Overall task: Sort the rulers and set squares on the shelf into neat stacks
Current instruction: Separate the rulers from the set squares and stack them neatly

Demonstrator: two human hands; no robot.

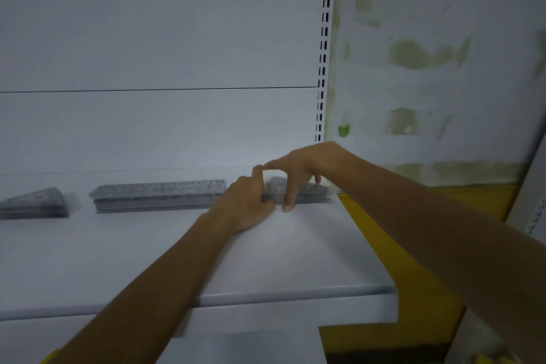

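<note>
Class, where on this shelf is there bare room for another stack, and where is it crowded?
Bare: the wide front strip of the shelf before the stacks, and the gap between the left set-square stack and the ruler stack. Crowded: the right end, where left hand and right hand grip the right stack.

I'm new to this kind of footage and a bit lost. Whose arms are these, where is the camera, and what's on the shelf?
There is no machine here. A person works bare-handed, and the single camera sits on their head, looking down at a white shelf. On it lie three grey piles: the left stack of set squares, the stack of rulers and the right stack of set squares. The left hand holds that right stack's end, and the right hand arches over it, fingers pinching front and back.
</note>
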